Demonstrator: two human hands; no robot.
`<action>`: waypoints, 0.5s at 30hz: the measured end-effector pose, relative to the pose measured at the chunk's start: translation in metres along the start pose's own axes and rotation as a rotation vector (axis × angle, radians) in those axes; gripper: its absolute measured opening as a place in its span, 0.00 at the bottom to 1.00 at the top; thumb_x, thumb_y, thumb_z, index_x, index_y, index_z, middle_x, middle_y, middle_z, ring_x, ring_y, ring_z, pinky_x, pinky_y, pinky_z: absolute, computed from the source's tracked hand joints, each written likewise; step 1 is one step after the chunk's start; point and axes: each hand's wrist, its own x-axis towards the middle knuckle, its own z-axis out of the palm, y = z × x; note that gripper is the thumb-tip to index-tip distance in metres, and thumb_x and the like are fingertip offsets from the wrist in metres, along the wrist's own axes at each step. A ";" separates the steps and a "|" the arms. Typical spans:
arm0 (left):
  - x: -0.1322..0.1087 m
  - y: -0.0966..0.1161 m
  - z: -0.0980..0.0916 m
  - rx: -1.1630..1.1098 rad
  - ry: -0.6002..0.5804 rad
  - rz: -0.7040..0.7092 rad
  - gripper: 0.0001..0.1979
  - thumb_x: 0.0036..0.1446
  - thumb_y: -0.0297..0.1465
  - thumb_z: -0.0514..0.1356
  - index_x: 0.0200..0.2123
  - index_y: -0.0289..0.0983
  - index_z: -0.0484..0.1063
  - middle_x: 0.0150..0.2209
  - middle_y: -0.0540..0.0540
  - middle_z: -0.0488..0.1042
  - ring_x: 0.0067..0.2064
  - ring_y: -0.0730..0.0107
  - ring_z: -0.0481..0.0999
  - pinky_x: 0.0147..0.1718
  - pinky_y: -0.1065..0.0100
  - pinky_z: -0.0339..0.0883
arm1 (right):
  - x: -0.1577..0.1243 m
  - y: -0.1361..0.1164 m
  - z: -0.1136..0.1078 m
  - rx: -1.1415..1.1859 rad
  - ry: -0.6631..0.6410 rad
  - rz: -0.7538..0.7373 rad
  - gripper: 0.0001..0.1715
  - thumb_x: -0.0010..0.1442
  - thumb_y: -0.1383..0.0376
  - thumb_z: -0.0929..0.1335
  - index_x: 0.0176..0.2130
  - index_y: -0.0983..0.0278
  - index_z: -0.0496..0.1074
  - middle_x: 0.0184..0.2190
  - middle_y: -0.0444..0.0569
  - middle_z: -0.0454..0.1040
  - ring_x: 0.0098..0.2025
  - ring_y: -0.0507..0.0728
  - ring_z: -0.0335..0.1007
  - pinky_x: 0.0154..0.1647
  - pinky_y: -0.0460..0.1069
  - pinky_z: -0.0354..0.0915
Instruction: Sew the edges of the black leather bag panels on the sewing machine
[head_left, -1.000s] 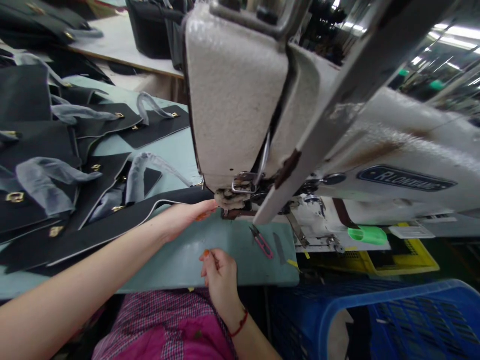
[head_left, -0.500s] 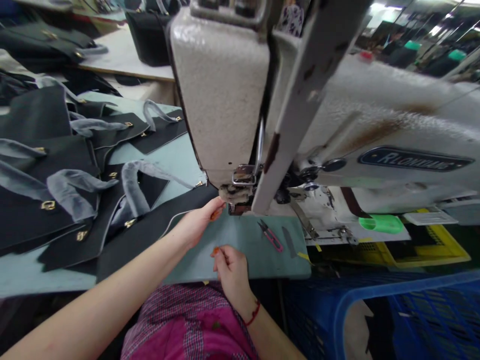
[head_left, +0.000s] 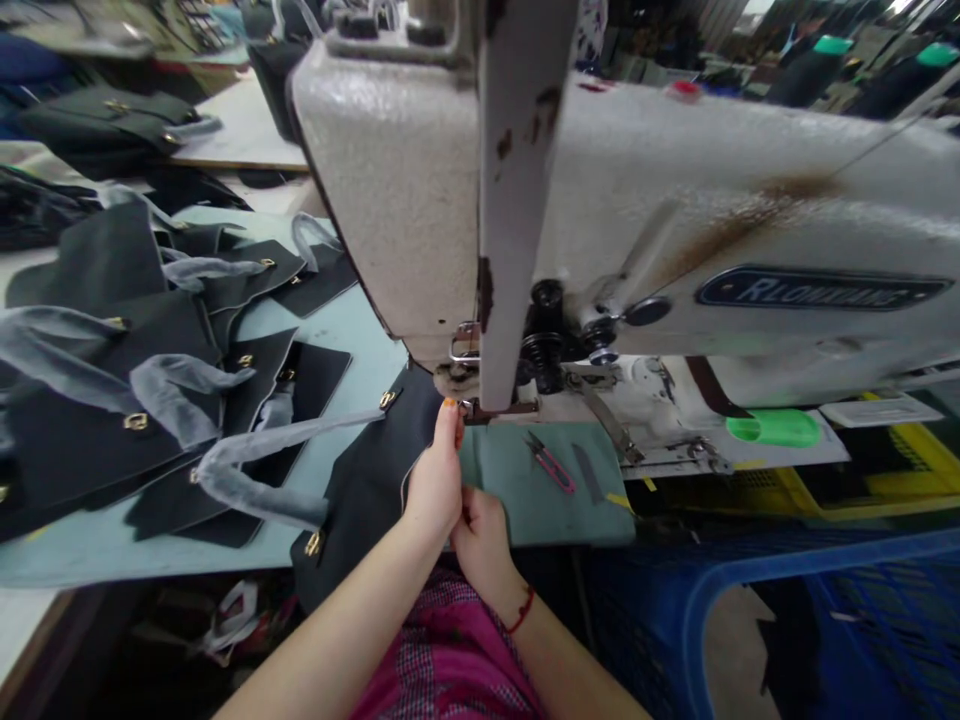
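A black bag panel [head_left: 367, 470] lies under the sewing machine head [head_left: 390, 200], with a plastic-wrapped handle [head_left: 247, 450] and gold-coloured buckles on it. My left hand [head_left: 436, 485] is closed on the panel's right edge, its thumb raised just below the presser foot area. Close against its wrist side is my right hand [head_left: 482, 530], fingers curled in; whatever they may hold is hidden behind the left hand. Pink-handled thread snips [head_left: 551, 463] lie on the green-blue table [head_left: 502, 450] to the right of both hands.
Several black panels with wrapped handles [head_left: 172, 400] are piled on the left. A blue crate [head_left: 697, 620] stands at lower right, with a yellow crate [head_left: 885, 480] behind it. A green plastic piece [head_left: 776, 428] sits on the machine bed. Finished-looking black bags [head_left: 112, 125] stand at the back left.
The black panel has swung round, its near end moving right, and its handle has shifted down. My left hand has come nearer my body; my right hand has moved in against it. The view has shifted.
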 end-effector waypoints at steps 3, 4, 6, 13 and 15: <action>-0.021 0.003 -0.004 -0.099 -0.070 0.040 0.15 0.60 0.45 0.58 0.32 0.39 0.72 0.30 0.48 0.74 0.35 0.67 0.73 0.35 0.68 0.65 | 0.000 -0.002 -0.001 0.106 0.004 0.017 0.11 0.60 0.66 0.65 0.26 0.64 0.70 0.23 0.45 0.71 0.26 0.53 0.64 0.27 0.46 0.58; -0.032 0.007 -0.010 -0.110 -0.147 0.042 0.14 0.59 0.43 0.59 0.31 0.39 0.71 0.27 0.50 0.71 0.30 0.69 0.70 0.31 0.69 0.63 | 0.001 -0.003 -0.002 0.156 0.015 0.030 0.12 0.61 0.64 0.65 0.26 0.64 0.69 0.22 0.44 0.70 0.26 0.52 0.64 0.27 0.45 0.59; -0.052 0.023 -0.030 -0.092 -0.331 0.026 0.13 0.57 0.42 0.62 0.31 0.39 0.70 0.24 0.51 0.67 0.25 0.72 0.64 0.25 0.69 0.59 | 0.001 -0.008 -0.006 0.243 0.030 0.051 0.16 0.64 0.57 0.65 0.28 0.64 0.69 0.23 0.44 0.70 0.25 0.52 0.65 0.26 0.45 0.61; 0.010 0.127 -0.084 0.486 -0.384 0.483 0.13 0.57 0.34 0.62 0.40 0.31 0.79 0.31 0.50 0.77 0.35 0.72 0.74 0.38 0.73 0.63 | 0.023 -0.051 -0.015 0.493 0.033 0.113 0.32 0.64 0.43 0.63 0.47 0.67 0.74 0.40 0.56 0.79 0.36 0.55 0.77 0.30 0.45 0.71; 0.047 0.143 -0.071 0.602 -0.549 0.482 0.15 0.54 0.31 0.63 0.42 0.25 0.78 0.35 0.50 0.79 0.44 0.68 0.75 0.47 0.70 0.63 | 0.034 -0.065 -0.010 0.548 0.010 0.118 0.36 0.63 0.40 0.62 0.47 0.68 0.73 0.41 0.57 0.79 0.35 0.55 0.78 0.28 0.44 0.72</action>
